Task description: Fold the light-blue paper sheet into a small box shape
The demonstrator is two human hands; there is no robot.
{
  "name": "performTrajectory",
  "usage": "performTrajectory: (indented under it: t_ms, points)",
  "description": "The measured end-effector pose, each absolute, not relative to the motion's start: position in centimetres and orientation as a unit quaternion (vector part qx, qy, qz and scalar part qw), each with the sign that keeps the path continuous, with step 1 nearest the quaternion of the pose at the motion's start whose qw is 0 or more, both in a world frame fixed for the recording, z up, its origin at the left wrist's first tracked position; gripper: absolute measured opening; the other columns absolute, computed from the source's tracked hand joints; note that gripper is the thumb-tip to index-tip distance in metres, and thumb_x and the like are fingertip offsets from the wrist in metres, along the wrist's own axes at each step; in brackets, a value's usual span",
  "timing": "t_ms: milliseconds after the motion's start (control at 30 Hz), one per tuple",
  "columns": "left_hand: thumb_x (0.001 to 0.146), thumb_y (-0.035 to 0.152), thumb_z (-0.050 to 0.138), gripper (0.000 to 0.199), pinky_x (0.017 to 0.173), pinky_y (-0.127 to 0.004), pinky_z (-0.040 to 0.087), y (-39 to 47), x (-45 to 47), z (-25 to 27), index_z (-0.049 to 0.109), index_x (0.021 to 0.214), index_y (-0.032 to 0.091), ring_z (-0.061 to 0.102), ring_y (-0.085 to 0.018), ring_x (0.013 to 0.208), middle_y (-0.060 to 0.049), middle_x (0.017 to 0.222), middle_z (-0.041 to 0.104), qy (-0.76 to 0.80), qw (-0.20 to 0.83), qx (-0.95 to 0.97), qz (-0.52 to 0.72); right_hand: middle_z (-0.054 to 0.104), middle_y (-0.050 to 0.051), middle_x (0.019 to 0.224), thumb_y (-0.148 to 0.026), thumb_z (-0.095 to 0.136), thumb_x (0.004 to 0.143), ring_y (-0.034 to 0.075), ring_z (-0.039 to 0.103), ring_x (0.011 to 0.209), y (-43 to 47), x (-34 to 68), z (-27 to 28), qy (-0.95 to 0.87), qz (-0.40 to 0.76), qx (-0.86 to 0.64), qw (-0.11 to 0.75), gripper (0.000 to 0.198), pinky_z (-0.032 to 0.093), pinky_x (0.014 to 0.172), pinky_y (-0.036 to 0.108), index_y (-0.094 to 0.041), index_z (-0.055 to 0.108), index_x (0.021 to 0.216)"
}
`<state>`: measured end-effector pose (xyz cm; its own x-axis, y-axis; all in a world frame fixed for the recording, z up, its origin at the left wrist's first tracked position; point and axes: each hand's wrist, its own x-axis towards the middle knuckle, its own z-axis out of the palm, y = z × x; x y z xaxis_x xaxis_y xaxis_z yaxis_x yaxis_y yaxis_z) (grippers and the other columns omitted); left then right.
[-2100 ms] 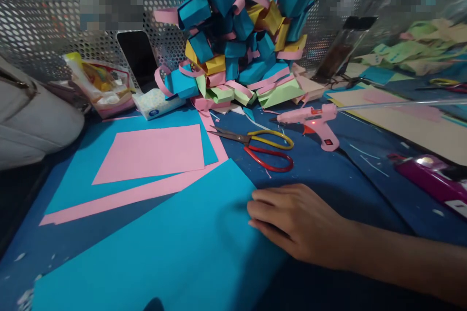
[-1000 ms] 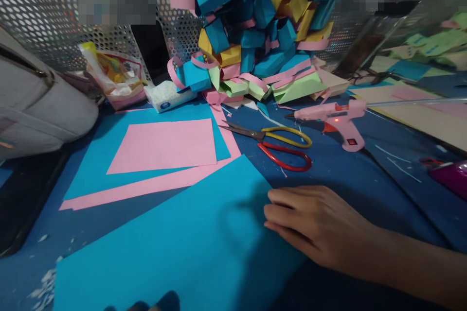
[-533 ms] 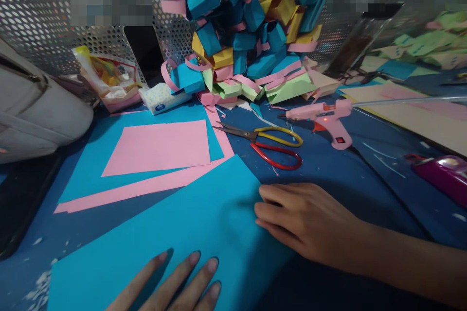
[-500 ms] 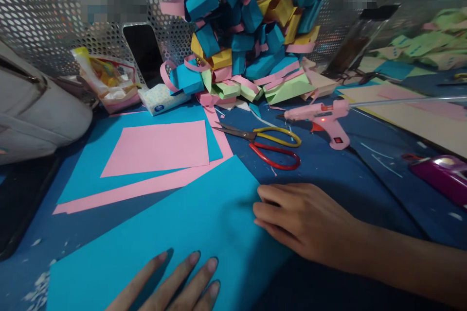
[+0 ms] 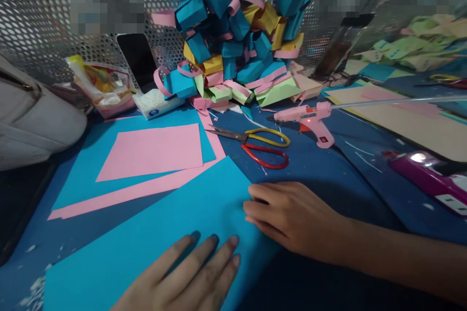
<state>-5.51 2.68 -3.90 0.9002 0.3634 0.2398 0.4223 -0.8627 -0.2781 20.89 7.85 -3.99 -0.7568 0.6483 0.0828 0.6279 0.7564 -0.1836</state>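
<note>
A large blue sheet of paper [image 5: 153, 233] lies slantwise in front of me. My left hand [image 5: 189, 272] rests flat on its lower part, fingers stretched out and slightly apart. At the sheet's right edge, my right hand [image 5: 280, 209] is closed with curled fingers, gripping the paper there; its thumb is mostly hidden. Beyond the sheet lie scissors [image 5: 242, 138] with one yellow and one red handle, blades spread. A pink rectangle of paper [image 5: 153, 153] sits on another blue sheet [image 5: 76, 175], with a pink paper strip [image 5: 120, 198] along its near side.
A pink glue gun [image 5: 310, 119] with a lit red light stands right of the scissors, its cord running toward my right arm. Folded paper pieces [image 5: 233, 48] are heaped at the back. A purple power strip [image 5: 426, 175] is at right, a white bag [image 5: 36, 121] at left.
My left hand has slid up and to the right across the blue sheet. The right hand keeps its place at the edge; the view has shifted slightly to the right.
</note>
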Motion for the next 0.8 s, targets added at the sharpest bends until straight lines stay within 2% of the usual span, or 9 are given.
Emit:
performTrajectory:
  t_ms: [167,333,467,567,800]
  points:
    - [0.103,0.031,0.033,0.038,0.099,-0.032,0.037,3.6,-3.9,-3.1,0.057,0.132,0.026,0.048,-0.016,0.126,0.006,0.138,0.057,-0.190,0.148,-0.969,-0.059,0.059,0.002,0.083,-0.023,0.045,0.096,0.015,0.053,0.066,7.9,20.8,-4.2,-0.931,0.057,-0.350,0.087,0.014,0.033,0.058,0.029,-0.019,0.055,0.088]
    - [0.105,0.034,0.027,0.042,0.104,-0.036,0.030,3.4,-3.9,-3.8,0.053,0.136,0.024,0.043,-0.018,0.130,0.003,0.143,0.052,-0.201,0.137,-0.967,-0.075,0.062,0.007,0.100,-0.020,0.044,0.096,0.020,0.060,0.084,8.0,21.8,-3.9,-0.917,0.018,-0.384,0.105,0.014,0.040,0.068,0.031,-0.017,0.057,0.100]
    - [0.105,0.033,0.026,0.043,0.108,-0.036,0.028,3.4,-4.0,-3.9,0.049,0.140,0.022,0.044,-0.019,0.130,0.001,0.145,0.050,-0.204,0.133,-0.967,-0.078,0.061,0.004,0.088,-0.019,0.043,0.098,0.017,0.057,0.075,6.6,22.7,-3.3,-0.927,0.008,-0.349,0.137,0.019,0.040,0.066,0.030,-0.019,0.062,0.102]
    - [0.104,0.032,0.031,0.041,0.108,-0.032,0.030,3.5,-3.9,-3.3,0.052,0.137,0.022,0.047,-0.018,0.127,0.002,0.142,0.054,-0.192,0.134,-0.970,-0.067,0.059,0.000,0.078,-0.017,0.038,0.101,0.015,0.053,0.067,4.8,22.7,-3.4,-0.950,0.019,-0.279,0.137,0.026,0.038,0.062,0.030,-0.019,0.061,0.112]
    - [0.105,0.032,0.028,0.042,0.105,-0.036,0.030,3.5,-3.5,-2.3,0.052,0.137,0.022,0.048,-0.018,0.128,-0.001,0.142,0.053,-0.189,0.150,-0.969,-0.049,0.061,0.001,0.080,-0.020,0.036,0.103,0.016,0.056,0.070,3.0,22.8,-4.2,-0.947,0.020,-0.291,0.133,0.028,0.040,0.064,0.031,-0.016,0.059,0.119]
